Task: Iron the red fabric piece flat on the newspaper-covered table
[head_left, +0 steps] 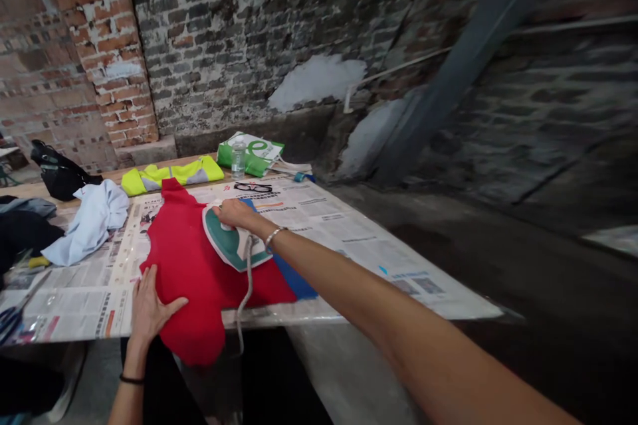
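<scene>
The right hand (234, 214) is clamped on an iron (232, 242) resting on red cloth (194, 292) atop newspaper (343, 232) on the bench (164, 169), while the open left hand (152, 309) lies flat on the cloth's near part.

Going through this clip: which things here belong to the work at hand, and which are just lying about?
Part of the work:
right hand on the clothes iron and its cord
left hand flat on the red fabric
blue fabric
newspaper underneath

Lying about:
eyeglasses
water bottle
hi-vis vest
pale blue shirt
scissors
</scene>
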### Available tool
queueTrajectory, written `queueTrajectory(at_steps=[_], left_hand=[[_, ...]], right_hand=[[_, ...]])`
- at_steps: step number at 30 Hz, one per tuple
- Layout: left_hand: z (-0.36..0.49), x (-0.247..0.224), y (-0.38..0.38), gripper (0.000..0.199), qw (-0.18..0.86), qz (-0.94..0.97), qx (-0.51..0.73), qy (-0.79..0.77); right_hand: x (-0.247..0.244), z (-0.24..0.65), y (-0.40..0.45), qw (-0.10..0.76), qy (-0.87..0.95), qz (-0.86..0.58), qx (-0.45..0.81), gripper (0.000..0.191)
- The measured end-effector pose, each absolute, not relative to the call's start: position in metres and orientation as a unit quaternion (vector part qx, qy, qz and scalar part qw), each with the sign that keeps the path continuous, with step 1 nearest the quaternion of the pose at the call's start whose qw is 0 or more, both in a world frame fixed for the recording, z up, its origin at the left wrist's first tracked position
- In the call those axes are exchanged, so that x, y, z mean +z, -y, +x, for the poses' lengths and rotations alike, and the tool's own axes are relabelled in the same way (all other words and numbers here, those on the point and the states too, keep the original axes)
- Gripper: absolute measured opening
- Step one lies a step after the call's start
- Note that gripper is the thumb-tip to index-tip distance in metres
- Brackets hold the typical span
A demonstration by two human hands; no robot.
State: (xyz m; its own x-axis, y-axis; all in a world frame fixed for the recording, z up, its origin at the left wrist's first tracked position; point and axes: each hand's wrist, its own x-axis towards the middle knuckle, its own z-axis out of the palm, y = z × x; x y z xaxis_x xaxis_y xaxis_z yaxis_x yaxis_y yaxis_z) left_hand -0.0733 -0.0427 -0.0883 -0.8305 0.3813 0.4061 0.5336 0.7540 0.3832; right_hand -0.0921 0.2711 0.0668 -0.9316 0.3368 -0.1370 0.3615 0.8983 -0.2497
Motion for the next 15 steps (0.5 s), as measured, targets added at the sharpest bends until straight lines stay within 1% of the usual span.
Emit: queueTrajectory(at_steps=[6, 9, 15], left_hand=[[-0.073, -0.091, 0.043, 0.092, 0.158, -0.246, -0.242, 0.925], [-0.071, -0.091, 0.042, 0.093, 0.155, -0.245, -0.241, 0.926], [-0.071, -0.084, 0.041, 0.099, 0.125, -0.255, -0.243, 0.928]], right_hand=[[0.076, -0.118, -0.278, 0.022, -0.966, 0.209, -0.148, 0.049], [0.067, -0.100, -0.280, 0.039, -0.969, 0.195, -0.148, 0.050], [0.049, -0.045, -0.281, 0.075, -0.970, 0.173, -0.151, 0.060]])
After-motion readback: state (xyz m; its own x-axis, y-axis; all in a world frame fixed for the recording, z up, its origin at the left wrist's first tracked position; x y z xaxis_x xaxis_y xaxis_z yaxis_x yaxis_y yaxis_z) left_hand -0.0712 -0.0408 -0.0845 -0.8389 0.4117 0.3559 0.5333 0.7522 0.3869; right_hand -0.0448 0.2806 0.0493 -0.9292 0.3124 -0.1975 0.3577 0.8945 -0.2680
